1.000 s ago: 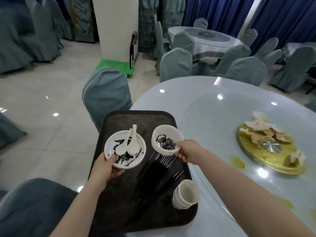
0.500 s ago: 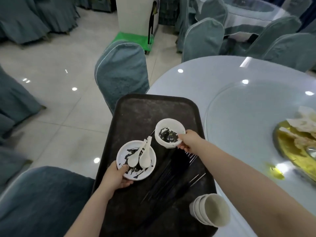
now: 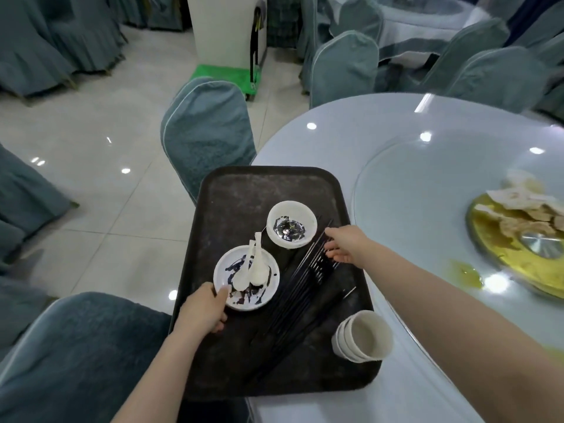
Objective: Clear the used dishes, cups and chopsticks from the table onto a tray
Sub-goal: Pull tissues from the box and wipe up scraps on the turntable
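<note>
Clearing looks nearly done: on the dark rectangular tray (image 3: 232,190) stand the white bowl (image 3: 291,224), black chopsticks (image 3: 302,279), stacked cups (image 3: 363,335) at its near right corner, and the sauce-stained plate (image 3: 246,277) gripped by the left hand (image 3: 203,309), while the right hand (image 3: 345,244) lies open-fingered on the chopsticks, and a yellow dish (image 3: 515,239) remains at the table's right edge.

I'm looking at a restaurant banquet hall: round glass-topped tables (image 3: 421,13) ringed by fabric-covered chairs (image 3: 207,132), a lazy Susan (image 3: 427,190), glossy tiled floor (image 3: 91,154).
</note>
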`<state>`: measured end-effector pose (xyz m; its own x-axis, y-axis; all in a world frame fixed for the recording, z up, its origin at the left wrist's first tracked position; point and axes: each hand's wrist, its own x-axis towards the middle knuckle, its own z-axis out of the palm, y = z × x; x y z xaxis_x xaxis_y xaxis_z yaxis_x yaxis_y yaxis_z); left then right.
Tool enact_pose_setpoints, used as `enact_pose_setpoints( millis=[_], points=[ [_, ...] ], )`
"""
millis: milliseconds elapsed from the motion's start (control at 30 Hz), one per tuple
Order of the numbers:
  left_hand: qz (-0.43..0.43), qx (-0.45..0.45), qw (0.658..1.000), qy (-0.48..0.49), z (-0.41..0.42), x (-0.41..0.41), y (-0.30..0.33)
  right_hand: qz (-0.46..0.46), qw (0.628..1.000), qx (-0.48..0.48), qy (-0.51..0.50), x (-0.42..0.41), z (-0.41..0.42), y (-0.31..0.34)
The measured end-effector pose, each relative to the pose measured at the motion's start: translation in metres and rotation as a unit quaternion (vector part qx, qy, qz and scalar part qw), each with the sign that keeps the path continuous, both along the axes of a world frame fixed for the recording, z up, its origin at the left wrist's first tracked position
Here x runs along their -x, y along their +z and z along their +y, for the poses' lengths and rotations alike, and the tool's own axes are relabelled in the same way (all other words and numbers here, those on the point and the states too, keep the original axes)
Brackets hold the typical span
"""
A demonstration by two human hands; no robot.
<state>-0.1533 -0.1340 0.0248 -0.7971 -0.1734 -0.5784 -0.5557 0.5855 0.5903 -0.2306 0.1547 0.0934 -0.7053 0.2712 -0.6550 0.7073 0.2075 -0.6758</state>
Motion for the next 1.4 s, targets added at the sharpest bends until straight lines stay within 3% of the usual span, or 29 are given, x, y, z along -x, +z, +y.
enact_pose_setpoints(
  millis=[267,500,667,767,867,1033,1400],
  points=[
    [0.097,-0.153,0.983,0.043,0.009,-0.015,0.059,0.037,0.998,0.036,-0.023,-0.07,0.022,0.032],
    [0.182,-0.201,0.959,-0.08,0.077,-0.028,0.12,0.101,0.99,0.037,-0.09,-0.147,0.093,0.042],
    [0.223,-0.219,0.938,-0.149,0.157,-0.045,0.149,0.116,0.984,-0.016,-0.131,-0.217,0.171,0.041],
    [0.244,-0.246,0.922,-0.171,0.207,-0.058,0.156,0.094,0.983,-0.135,-0.087,-0.266,0.216,0.029],
    [0.236,-0.248,0.916,-0.211,0.265,-0.077,0.156,0.031,0.967,-0.249,-0.036,-0.321,0.265,0.011],
    [0.201,-0.224,0.915,-0.268,0.34,-0.11,0.136,-0.017,0.955,-0.297,-0.015,-0.39,0.321,-0.026],
    [0.133,-0.136,0.933,-0.306,0.428,-0.163,0.094,0.019,0.92,-0.392,0.004,-0.465,0.406,-0.065]
  ],
)
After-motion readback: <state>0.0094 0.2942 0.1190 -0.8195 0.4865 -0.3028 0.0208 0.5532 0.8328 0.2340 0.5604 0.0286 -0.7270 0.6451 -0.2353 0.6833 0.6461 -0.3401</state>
